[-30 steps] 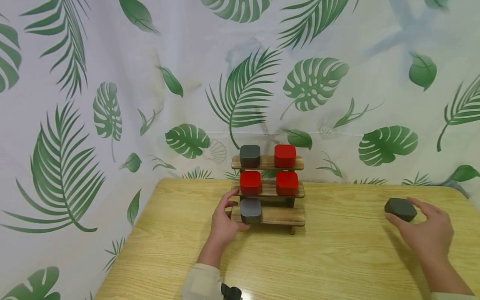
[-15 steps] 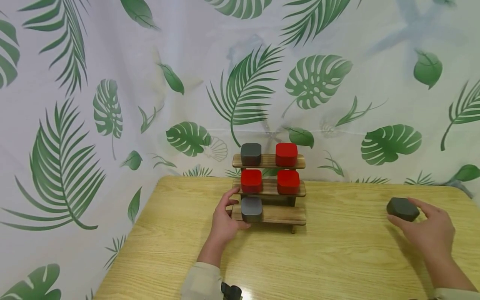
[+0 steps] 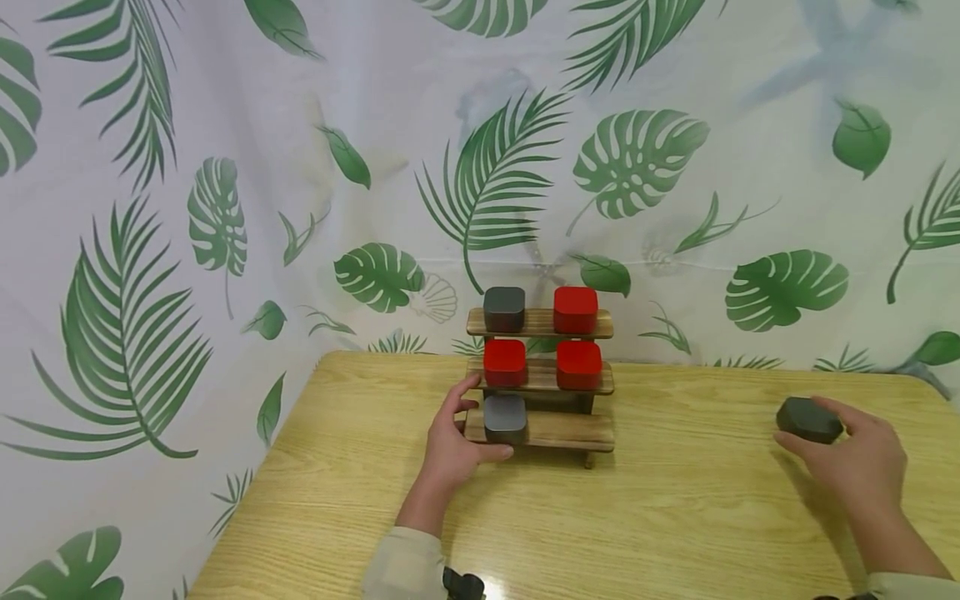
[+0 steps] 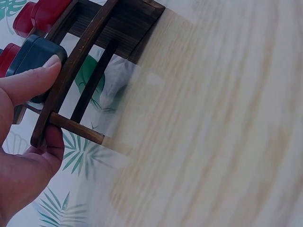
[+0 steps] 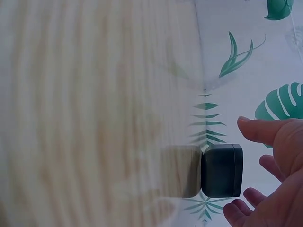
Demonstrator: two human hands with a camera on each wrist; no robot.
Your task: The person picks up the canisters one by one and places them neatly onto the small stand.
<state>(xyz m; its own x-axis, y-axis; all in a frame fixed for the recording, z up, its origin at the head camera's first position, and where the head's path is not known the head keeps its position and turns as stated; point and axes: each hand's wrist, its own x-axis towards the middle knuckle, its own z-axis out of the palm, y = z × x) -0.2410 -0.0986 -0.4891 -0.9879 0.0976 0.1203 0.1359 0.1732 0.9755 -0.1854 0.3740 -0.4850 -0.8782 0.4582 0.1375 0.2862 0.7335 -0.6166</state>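
The left hand (image 3: 448, 446) rests at the left end of the rack (image 3: 558, 431), a three-step wooden stand at the far middle of the worktop (image 3: 600, 517). Its thumb lies along the front of the grey box (image 3: 505, 417) on the bottom step, and its fingers (image 3: 459, 398) curl round the rack's left end; the left wrist view shows the thumb pressed on that box and the lower fingers under the rack frame. The middle step carries two red boxes (image 3: 504, 362), side by side. The top step carries a second grey box (image 3: 503, 308) on the left and a red box (image 3: 575, 309) on the right. The right hand (image 3: 862, 458) lies well apart from the rack, near the right edge of the worktop. Its fingers are loosely spread round a dark box (image 3: 808, 419) that sits on the worktop; the thumb and fingertips stand just beside it, and whether they touch it cannot be told. A leaf-print curtain (image 3: 225, 167) hangs behind the worktop.
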